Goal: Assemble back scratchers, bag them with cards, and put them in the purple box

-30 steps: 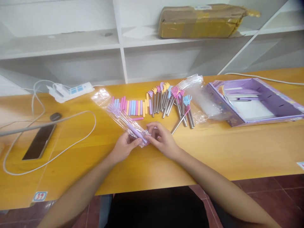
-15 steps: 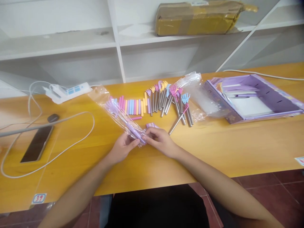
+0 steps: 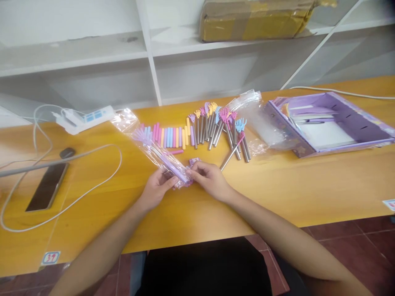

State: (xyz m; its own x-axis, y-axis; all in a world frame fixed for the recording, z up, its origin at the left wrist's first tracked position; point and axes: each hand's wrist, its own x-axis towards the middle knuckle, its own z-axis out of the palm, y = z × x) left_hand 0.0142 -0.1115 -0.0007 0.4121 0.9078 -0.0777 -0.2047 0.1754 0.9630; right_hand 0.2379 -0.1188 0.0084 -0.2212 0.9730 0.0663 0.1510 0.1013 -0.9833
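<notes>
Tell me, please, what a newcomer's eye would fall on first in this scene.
Probably the lilac hand-topped stick in its clear bag, held at its near end by the hands, left hand and right hand, over the table. Just beyond lie a row of pastel tubes and a cluster of hand-topped metal sticks. At the right, an open purple box also stands out.

Bright, diffuse light, soft shadows under the shelf (image 3: 92,46). Glare on the clear bag (image 3: 125,120), pale sheen on the bench (image 3: 18,142) at far left. Slightly soft overall, edges stretched, top-right corner dark.
</notes>
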